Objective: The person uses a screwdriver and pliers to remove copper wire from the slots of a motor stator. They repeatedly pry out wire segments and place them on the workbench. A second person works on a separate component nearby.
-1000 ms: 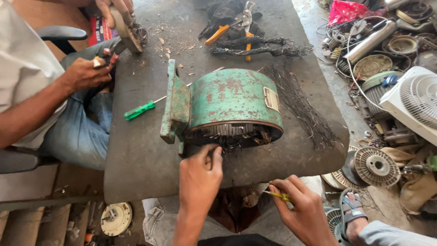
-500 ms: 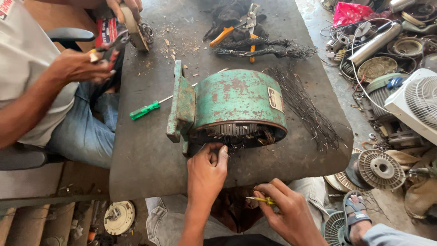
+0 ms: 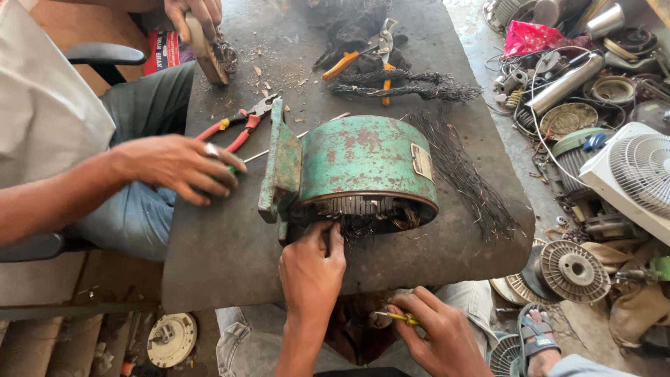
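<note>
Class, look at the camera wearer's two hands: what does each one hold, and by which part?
The right hand pinches a small yellow-handled tool by its handle. The left hand grips no tool; its fingers reach into the wire windings at the green motor housing's open end.

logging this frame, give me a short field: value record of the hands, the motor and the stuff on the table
left hand: at the open lower end of the green motor housing, fingers on the windings
right hand: below the table edge, holding a small yellow-handled tool
motor housing: lying on its side on the dark table, paint worn and rusty
co-worker's hand: flat on the table left of the housing
red-handled pliers: beside that hand
loose wire strands: right of the housing
orange-handled snips: far side of table
</note>
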